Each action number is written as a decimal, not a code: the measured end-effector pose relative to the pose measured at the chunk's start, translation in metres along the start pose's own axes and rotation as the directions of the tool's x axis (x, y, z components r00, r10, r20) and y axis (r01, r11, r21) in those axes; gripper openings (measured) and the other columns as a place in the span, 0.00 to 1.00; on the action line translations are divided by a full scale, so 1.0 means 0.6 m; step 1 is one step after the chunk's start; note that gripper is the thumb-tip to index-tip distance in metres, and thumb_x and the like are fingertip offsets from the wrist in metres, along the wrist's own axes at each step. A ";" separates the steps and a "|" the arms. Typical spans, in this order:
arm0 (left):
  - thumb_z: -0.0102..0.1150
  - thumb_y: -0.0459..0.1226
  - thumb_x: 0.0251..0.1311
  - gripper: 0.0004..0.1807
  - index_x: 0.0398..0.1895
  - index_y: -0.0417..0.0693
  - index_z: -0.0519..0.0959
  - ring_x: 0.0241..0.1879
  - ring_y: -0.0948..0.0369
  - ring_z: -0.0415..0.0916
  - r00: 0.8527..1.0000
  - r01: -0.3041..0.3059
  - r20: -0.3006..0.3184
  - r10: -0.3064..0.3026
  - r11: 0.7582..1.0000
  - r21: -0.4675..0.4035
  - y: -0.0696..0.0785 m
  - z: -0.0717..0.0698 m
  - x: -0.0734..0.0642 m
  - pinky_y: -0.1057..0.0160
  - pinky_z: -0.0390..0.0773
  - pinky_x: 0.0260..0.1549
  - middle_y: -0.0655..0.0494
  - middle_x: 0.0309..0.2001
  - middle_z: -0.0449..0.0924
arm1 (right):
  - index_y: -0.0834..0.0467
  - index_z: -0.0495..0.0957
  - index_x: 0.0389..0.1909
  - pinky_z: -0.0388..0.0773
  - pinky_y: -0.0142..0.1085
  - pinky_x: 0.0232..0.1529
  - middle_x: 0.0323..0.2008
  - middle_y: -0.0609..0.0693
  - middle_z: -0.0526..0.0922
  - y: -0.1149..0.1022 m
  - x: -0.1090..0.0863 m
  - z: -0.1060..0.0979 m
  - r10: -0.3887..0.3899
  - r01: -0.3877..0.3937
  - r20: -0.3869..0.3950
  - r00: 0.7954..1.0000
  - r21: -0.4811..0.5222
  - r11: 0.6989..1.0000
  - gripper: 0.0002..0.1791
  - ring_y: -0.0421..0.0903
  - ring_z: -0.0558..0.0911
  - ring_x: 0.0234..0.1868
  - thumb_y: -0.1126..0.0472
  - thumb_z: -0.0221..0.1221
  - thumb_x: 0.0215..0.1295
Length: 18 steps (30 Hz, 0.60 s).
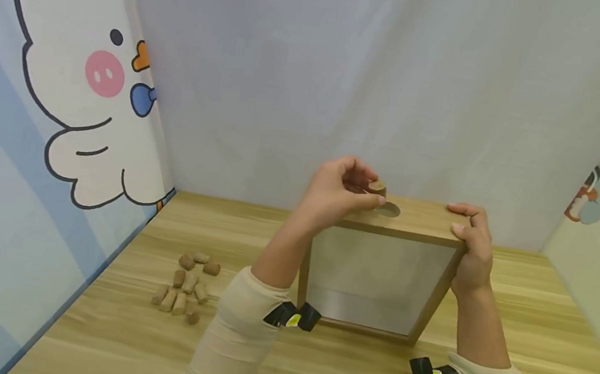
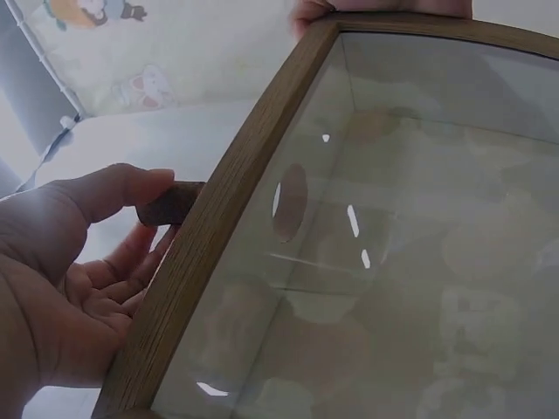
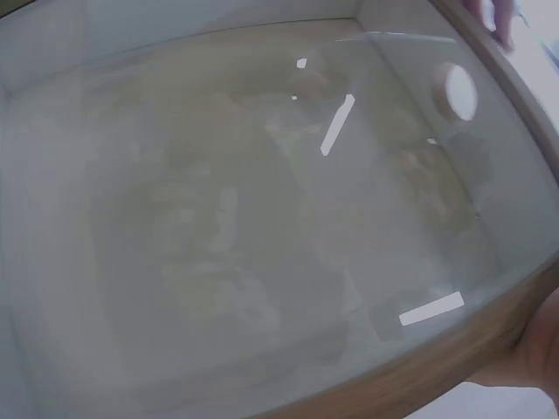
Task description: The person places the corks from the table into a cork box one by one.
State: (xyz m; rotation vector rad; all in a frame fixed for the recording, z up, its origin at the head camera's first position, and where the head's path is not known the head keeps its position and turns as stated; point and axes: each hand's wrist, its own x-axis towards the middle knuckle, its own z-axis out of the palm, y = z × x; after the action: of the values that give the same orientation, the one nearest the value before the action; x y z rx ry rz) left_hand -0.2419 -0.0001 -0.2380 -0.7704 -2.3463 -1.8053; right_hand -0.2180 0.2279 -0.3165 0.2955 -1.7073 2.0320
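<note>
A wooden display box (image 1: 397,226) with a clear front pane stands upright on the table, a round hole (image 1: 388,209) in its top face. My left hand (image 1: 340,195) pinches a brown cork (image 1: 378,187) between thumb and fingers, just beside and above that hole. In the left wrist view the same cork (image 2: 169,203) shows dark against the frame's edge. At the box's top right corner my right hand (image 1: 473,247) grips the frame, fingers over the top and thumb at the front edge. Through the pane, no cork shows inside the box.
Several loose corks (image 1: 179,303) lie in a small heap on the wood-grain table (image 1: 236,352), left of the box. A pale curtain (image 1: 289,87) hangs close behind the box. Printed cartoon cloths stand at the left and right sides.
</note>
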 end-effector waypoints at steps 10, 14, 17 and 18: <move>0.72 0.32 0.45 0.14 0.38 0.45 0.83 0.35 0.61 0.76 0.986 0.117 0.101 -0.130 0.985 0.126 0.007 0.014 0.040 0.67 0.74 0.34 0.56 0.31 0.81 | 0.52 0.76 0.39 0.57 0.42 0.41 0.43 0.54 0.69 0.012 0.003 0.009 -0.077 0.078 -0.060 0.995 0.015 0.997 0.17 0.50 0.66 0.41 0.63 0.41 0.56; 0.72 0.30 0.44 0.14 0.37 0.44 0.83 0.34 0.60 0.75 0.986 0.131 0.091 -0.136 0.989 0.066 0.004 0.018 0.039 0.66 0.74 0.32 0.55 0.31 0.80 | 0.52 0.76 0.40 0.57 0.42 0.41 0.44 0.54 0.68 0.012 0.001 0.006 -0.060 0.060 -0.062 0.996 -0.001 0.998 0.17 0.50 0.66 0.41 0.62 0.41 0.57; 0.73 0.30 0.44 0.15 0.37 0.43 0.82 0.33 0.60 0.76 0.988 0.126 0.087 -0.130 0.991 0.054 0.001 0.023 0.038 0.67 0.74 0.31 0.55 0.30 0.80 | 0.53 0.76 0.40 0.56 0.43 0.40 0.45 0.54 0.68 0.011 0.000 0.002 -0.055 0.055 -0.065 0.996 0.000 0.999 0.16 0.50 0.66 0.41 0.61 0.40 0.57; 0.73 0.30 0.43 0.15 0.38 0.44 0.82 0.33 0.60 0.76 0.988 0.127 0.084 -0.132 0.990 0.057 0.000 0.025 0.038 0.67 0.74 0.31 0.55 0.29 0.80 | 0.53 0.76 0.40 0.56 0.43 0.40 0.45 0.55 0.68 0.012 0.001 0.002 -0.055 0.056 -0.064 0.996 0.010 0.998 0.16 0.50 0.66 0.41 0.61 0.41 0.57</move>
State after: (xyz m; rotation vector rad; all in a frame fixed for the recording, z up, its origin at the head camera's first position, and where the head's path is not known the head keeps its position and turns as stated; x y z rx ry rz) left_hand -0.2581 0.0212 -0.2346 -0.7196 -2.5435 -1.7856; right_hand -0.2220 0.2262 -0.3221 0.2764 -1.6320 1.9903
